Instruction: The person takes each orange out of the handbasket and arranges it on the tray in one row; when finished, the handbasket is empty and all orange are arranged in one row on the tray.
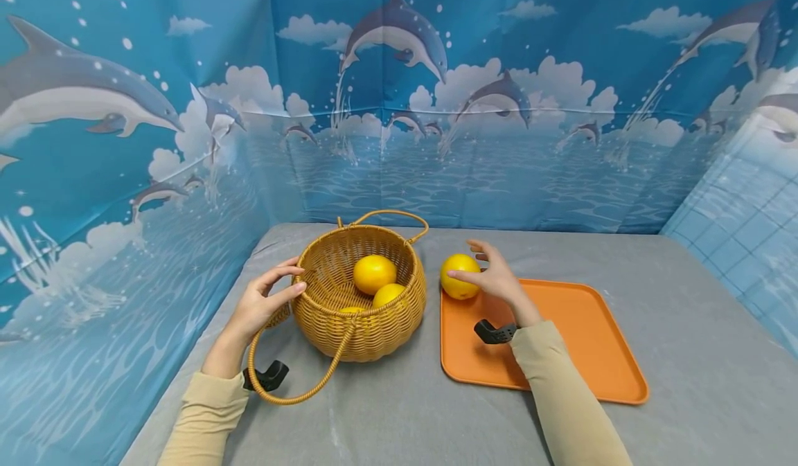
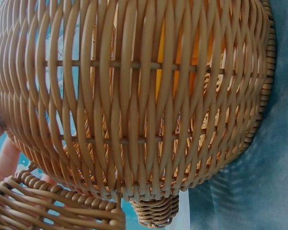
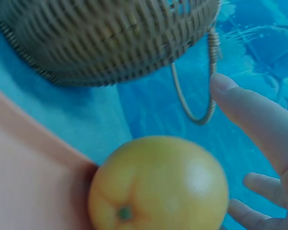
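Note:
On the left of the table stands a round wicker basket, with several yellow-orange oranges inside. My left hand holds the basket's left rim with thumb and fingertips; in the left wrist view the woven wall hides most of that hand. One more orange sits at the far left corner of an orange tray. Around it my right hand is spread, the thumb in front and the fingers behind. In the right wrist view that orange shows its green stem end, and the visible fingers are extended.
One basket handle hangs down at the front left, near my left wrist. The other handle stands up at the back. A dolphin-print curtain closes off the back and sides of the grey table.

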### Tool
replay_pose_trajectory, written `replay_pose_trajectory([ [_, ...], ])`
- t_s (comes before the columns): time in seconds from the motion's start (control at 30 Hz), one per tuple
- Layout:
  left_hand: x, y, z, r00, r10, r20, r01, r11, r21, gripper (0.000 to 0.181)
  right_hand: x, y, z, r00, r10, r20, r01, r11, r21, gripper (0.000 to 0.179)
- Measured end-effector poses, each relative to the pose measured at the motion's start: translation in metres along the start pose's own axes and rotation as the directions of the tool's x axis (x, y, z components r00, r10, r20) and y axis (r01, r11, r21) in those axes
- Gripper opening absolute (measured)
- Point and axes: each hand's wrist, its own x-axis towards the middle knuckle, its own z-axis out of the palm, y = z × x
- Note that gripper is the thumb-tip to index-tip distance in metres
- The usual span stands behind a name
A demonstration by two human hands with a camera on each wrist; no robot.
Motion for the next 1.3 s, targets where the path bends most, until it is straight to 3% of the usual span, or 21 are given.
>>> replay_pose_trajectory([
  [0.53,0.0,0.0,0.0,1.0,-0.018,0.002,0.018,1.0,-0.017,0.043,0.001,-0.03,-0.014,0.995,-0.09,0.049,0.089,0.996,0.019,0.082],
  [0.9,0.001,0.0,-0.001,1.0,-0.019,0.002,0.019,1.0,-0.016,0.042,0.017,-0.092,-0.027,0.973,-0.194,0.123,0.189,0.98,0.054,0.073],
  [1.07,0.001,0.0,-0.001,1.0,-0.017,0.003,0.018,1.0,-0.025,0.04,0.03,-0.126,-0.021,0.947,-0.242,0.209,0.231,0.97,0.073,0.067],
  [1.3,0.002,0.002,0.0,1.0,-0.02,0.011,0.021,1.0,-0.013,0.041,0.047,-0.163,0.002,0.874,-0.331,0.355,0.315,0.943,0.104,0.058],
])
